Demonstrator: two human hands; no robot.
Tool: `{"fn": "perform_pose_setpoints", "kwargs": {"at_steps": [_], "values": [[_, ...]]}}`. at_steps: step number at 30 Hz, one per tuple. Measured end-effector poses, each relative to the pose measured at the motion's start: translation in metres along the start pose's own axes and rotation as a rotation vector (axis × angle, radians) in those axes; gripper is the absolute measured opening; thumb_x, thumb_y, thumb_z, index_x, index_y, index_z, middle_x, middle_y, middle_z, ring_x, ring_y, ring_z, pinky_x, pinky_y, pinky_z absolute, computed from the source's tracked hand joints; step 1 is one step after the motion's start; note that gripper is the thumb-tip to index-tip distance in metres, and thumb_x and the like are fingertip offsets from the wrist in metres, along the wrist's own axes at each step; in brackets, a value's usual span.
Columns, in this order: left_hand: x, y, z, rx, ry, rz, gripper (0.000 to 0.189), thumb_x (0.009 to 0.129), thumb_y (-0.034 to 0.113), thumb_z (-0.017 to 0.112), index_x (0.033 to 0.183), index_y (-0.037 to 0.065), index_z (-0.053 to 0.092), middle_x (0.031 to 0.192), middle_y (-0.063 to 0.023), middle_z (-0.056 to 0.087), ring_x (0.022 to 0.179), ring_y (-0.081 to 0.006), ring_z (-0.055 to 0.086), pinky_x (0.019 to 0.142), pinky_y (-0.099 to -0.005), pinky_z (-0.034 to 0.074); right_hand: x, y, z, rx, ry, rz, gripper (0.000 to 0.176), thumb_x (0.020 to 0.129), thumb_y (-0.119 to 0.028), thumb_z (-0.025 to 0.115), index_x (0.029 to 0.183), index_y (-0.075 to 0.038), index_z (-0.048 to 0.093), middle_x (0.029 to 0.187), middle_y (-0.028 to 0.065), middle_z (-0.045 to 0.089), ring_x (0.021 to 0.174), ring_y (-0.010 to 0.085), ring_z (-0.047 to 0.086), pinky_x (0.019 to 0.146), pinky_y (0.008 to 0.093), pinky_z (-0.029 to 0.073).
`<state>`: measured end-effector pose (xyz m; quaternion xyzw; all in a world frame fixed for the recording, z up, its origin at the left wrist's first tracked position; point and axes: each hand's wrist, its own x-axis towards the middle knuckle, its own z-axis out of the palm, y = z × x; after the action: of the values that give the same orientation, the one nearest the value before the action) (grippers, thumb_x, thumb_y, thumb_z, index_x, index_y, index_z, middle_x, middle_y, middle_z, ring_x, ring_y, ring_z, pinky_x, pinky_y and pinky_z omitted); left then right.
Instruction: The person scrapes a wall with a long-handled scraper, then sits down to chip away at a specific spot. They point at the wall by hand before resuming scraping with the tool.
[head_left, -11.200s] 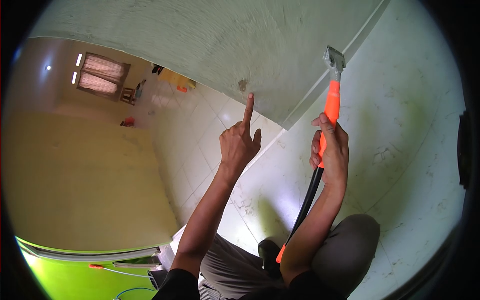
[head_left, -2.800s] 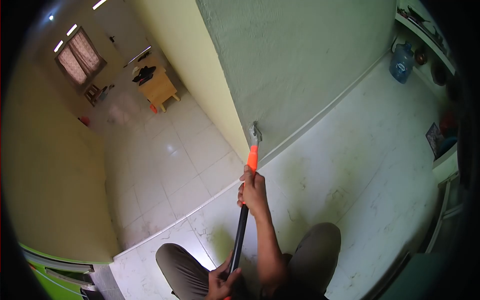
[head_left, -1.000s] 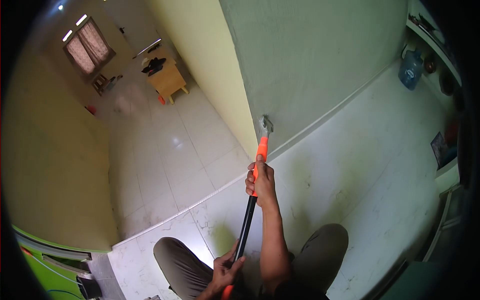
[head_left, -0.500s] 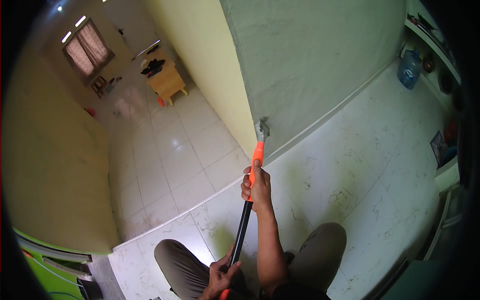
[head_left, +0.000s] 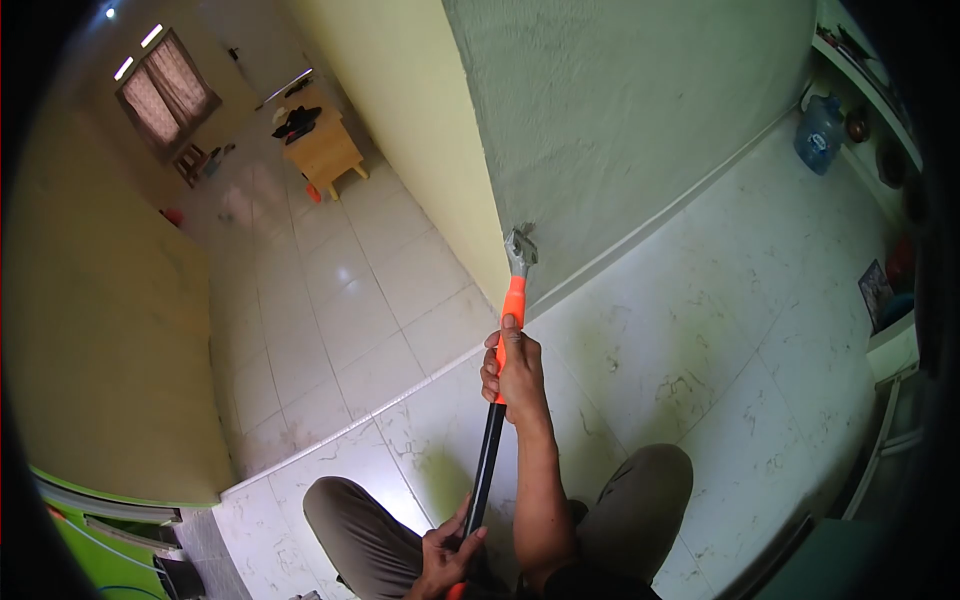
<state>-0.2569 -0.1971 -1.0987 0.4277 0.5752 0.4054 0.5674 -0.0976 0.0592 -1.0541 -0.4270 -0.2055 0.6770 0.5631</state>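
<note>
A long tool with a grey metal head (head_left: 520, 250), an orange upper grip (head_left: 513, 298) and a black shaft (head_left: 487, 460) runs up the middle of the head view. My right hand (head_left: 517, 372) is wrapped round the orange grip, thumb along its top. Lower down, my left hand (head_left: 447, 552) holds the black shaft near its bottom end, where a bit of orange shows. The metal head is at the lower corner of the grey-green wall (head_left: 640, 120), beside a small dark mark; whether it touches the wall is hard to tell.
My bent knees (head_left: 360, 530) are on both sides of the shaft. A yellowish wall (head_left: 400, 120) meets the grey-green one at the corner. Beyond the tiled floor's raised edge (head_left: 400, 398) stands a wooden table (head_left: 325, 155). A blue water jug (head_left: 820, 135) is at the right.
The view has shifted slightly, so the room at the left appears a little higher and further left. Both hands keep their hold, and the tool head stays near the wall corner.
</note>
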Motion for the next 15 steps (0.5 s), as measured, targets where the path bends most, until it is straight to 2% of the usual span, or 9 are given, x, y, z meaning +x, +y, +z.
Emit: {"fn": "perform_pose_setpoints", "kwargs": {"at_steps": [3,6,7,8,11,12,13,15], "values": [[-0.006,0.005,0.003,0.113,0.061,-0.037,0.032,0.099,0.01,0.07,0.128,-0.003,0.067,0.081,-0.0018,0.067,0.069,-0.0062,0.051,0.059,-0.0235,0.042,0.0,0.0,-0.001,-0.047,0.022,0.016,0.057,0.105,-0.061,0.048,0.092,-0.006,0.049,0.06,-0.0013,0.042,0.043,0.0089,0.04,0.038,0.0274,0.034],[0.013,-0.009,0.007,0.192,-0.011,0.259,0.061,0.097,0.003,0.072,0.151,-0.006,0.046,0.089,0.0041,0.068,0.071,-0.002,0.052,0.065,-0.0181,0.042,0.007,-0.002,-0.003,-0.11,0.023,0.03,0.057,0.105,-0.061,0.048,0.091,-0.006,0.05,0.059,-0.0015,0.042,0.042,0.0092,0.04,0.037,0.0272,0.033],[0.004,0.015,0.007,0.208,-0.023,-0.065,0.06,0.097,0.005,0.072,0.15,-0.007,0.048,0.082,0.0063,0.063,0.068,-0.0017,0.05,0.059,-0.0199,0.04,0.005,-0.003,-0.004,-0.066,0.011,0.01,0.057,0.104,-0.061,0.05,0.091,-0.006,0.05,0.059,-0.0014,0.041,0.042,0.0086,0.039,0.037,0.027,0.033],[0.007,0.008,0.008,0.197,0.011,0.083,0.058,0.098,0.009,0.072,0.149,-0.006,0.05,0.072,0.0082,0.057,0.064,-0.0015,0.048,0.055,-0.0214,0.038,0.005,-0.003,-0.003,0.01,-0.015,0.02,0.056,0.104,-0.061,0.051,0.092,-0.007,0.05,0.06,-0.0017,0.041,0.042,0.0077,0.037,0.037,0.0268,0.031],[0.02,0.077,-0.013,0.39,-0.005,-0.071,0.057,0.098,0.014,0.075,0.147,-0.003,0.053,0.091,0.0088,0.06,0.076,-0.003,0.046,0.069,-0.0179,0.04,0.016,-0.001,0.008,0.137,0.001,-0.013,0.054,0.104,-0.061,0.051,0.093,-0.008,0.05,0.062,-0.0022,0.04,0.044,0.0069,0.037,0.038,0.0259,0.03],[0.023,0.079,-0.025,0.306,-0.04,-0.121,0.055,0.098,0.013,0.074,0.147,-0.002,0.053,0.091,0.0087,0.06,0.078,-0.0029,0.048,0.075,-0.0179,0.042,0.018,-0.007,0.014,0.144,0.028,-0.039,0.053,0.104,-0.06,0.05,0.092,-0.009,0.05,0.062,-0.0024,0.041,0.044,0.0068,0.037,0.039,0.0255,0.03],[0.022,0.081,-0.022,0.253,-0.041,-0.057,0.056,0.098,0.012,0.073,0.148,-0.002,0.053,0.09,0.0095,0.059,0.075,-0.0025,0.046,0.073,-0.0172,0.041,0.016,-0.015,0.015,0.115,0.019,-0.042,0.053,0.106,-0.059,0.048,0.092,-0.007,0.048,0.062,-0.0017,0.041,0.046,0.0086,0.039,0.04,0.0281,0.034],[0.022,0.074,-0.012,0.185,-0.04,0.047,0.057,0.098,0.011,0.073,0.149,-0.002,0.051,0.087,0.011,0.058,0.071,-0.0017,0.043,0.069,-0.0162,0.037,0.014,-0.018,0.015,0.095,0.017,-0.045,0.052,0.105,-0.059,0.049,0.091,-0.009,0.048,0.062,-0.0028,0.04,0.045,0.0073,0.037,0.039,0.0261,0.032]]}}
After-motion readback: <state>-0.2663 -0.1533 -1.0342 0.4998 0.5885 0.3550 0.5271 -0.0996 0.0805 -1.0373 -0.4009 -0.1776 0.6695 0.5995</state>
